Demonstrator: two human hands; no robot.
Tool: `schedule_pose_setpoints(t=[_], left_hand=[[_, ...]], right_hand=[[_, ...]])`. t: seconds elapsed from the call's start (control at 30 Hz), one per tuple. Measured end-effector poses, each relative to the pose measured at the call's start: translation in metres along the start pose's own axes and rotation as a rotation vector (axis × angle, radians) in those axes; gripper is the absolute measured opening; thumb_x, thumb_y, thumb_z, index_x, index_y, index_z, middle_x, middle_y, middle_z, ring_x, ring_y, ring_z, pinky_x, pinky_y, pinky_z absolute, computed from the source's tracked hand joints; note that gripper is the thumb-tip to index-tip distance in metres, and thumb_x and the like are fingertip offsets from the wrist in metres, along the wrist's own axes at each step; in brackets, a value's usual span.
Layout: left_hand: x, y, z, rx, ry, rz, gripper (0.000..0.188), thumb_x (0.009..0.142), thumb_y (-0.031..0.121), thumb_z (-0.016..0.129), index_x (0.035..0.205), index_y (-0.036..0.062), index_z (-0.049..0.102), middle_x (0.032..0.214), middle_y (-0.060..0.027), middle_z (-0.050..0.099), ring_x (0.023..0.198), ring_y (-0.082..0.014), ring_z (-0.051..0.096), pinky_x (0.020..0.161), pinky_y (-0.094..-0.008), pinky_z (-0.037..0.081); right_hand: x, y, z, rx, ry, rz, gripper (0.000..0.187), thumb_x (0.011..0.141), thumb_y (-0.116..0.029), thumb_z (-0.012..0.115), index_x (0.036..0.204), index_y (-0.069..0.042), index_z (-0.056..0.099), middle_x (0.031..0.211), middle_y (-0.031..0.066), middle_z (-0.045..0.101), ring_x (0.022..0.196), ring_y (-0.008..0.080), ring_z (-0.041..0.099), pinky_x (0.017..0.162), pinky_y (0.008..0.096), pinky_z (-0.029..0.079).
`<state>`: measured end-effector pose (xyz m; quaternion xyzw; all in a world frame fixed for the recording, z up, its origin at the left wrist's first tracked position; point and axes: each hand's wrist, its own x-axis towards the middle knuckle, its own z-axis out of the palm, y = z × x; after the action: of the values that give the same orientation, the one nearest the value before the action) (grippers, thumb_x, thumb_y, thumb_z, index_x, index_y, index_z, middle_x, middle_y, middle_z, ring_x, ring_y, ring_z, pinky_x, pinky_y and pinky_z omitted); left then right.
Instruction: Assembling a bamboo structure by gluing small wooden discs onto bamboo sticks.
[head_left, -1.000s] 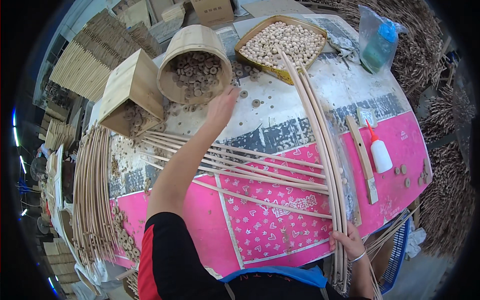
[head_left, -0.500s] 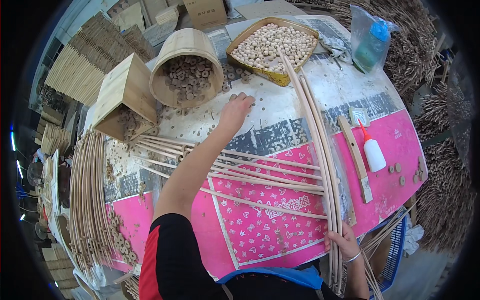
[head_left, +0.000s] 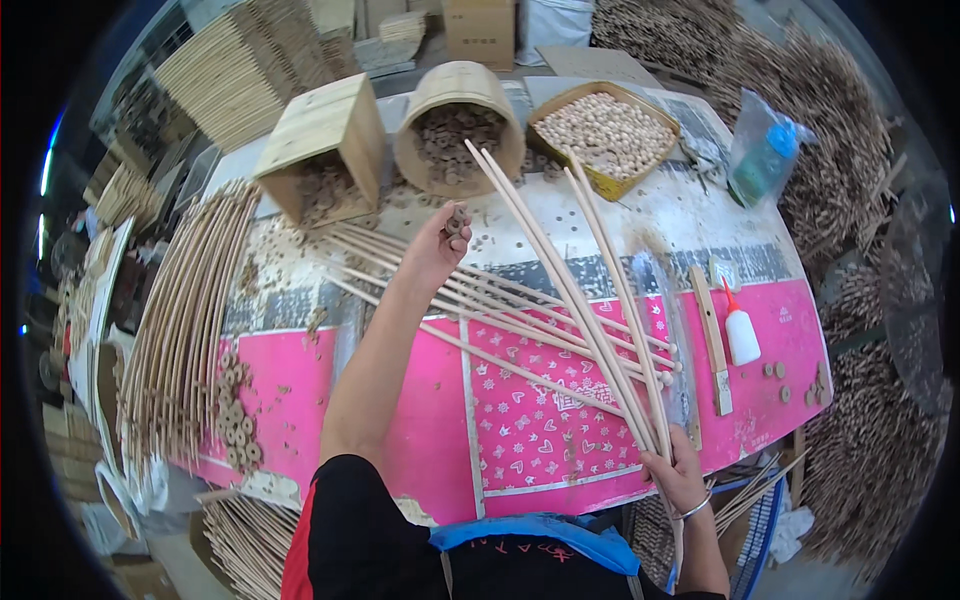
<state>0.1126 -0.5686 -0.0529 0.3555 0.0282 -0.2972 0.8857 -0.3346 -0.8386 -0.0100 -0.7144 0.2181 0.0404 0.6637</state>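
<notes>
My left hand is raised over the table with its fingers closed on a few wooden rings. It is just in front of a tipped round wooden bucket filled with similar rings. My right hand grips a bundle of long wooden rods near their lower ends. The held rods slant away to the far left, fanned into two groups. Beneath them, more rods lie loose across the pink sheet.
A square wooden box on its side holds more rings. A yellow tray carries small wooden balls. On the right are a white glue bottle and a wooden stick. Bundled rods line the left edge.
My left hand has drawn back from the tabletop and now shows rings in its fingers. The rods in my right hand have tilted left and spread apart. The view has shifted.
</notes>
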Motion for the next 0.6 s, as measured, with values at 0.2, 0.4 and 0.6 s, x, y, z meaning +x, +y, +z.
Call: schedule_pose_setpoints(t=[0.2,0.4,0.6], left_hand=[[-0.059,0.041,-0.042,0.025,0.048,0.17,0.028,0.104,0.025,0.062,0.124,0.0064,0.066,0.1,-0.0062,0.069,0.082,-0.0122,0.066,0.06,-0.0203,0.051],[-0.1,0.064,-0.068,0.045,0.15,0.299,0.025,0.103,0.03,0.064,0.113,0.0074,0.067,0.098,-0.007,0.072,0.08,-0.0112,0.066,0.061,-0.0193,0.052],[-0.123,0.076,-0.096,0.075,0.261,0.33,0.028,0.102,0.034,0.065,0.104,0.0062,0.067,0.095,-0.0061,0.071,0.076,-0.0103,0.064,0.059,-0.0204,0.049]], right_hand=[[-0.008,-0.004,0.016,-0.242,0.09,-0.21,0.043,0.089,-0.008,0.074,0.127,-0.001,0.057,0.089,0.0038,0.065,0.069,0.0097,0.063,0.06,0.0239,0.051],[-0.013,-0.015,0.03,-0.265,0.065,-0.158,0.038,0.088,-0.004,0.073,0.124,0.002,0.062,0.088,0.0048,0.068,0.075,0.0101,0.063,0.067,0.0256,0.052],[-0.016,-0.014,0.033,-0.345,0.018,-0.188,0.037,0.087,-0.007,0.074,0.122,0.002,0.063,0.084,0.0032,0.064,0.073,0.0093,0.058,0.065,0.0265,0.049]])
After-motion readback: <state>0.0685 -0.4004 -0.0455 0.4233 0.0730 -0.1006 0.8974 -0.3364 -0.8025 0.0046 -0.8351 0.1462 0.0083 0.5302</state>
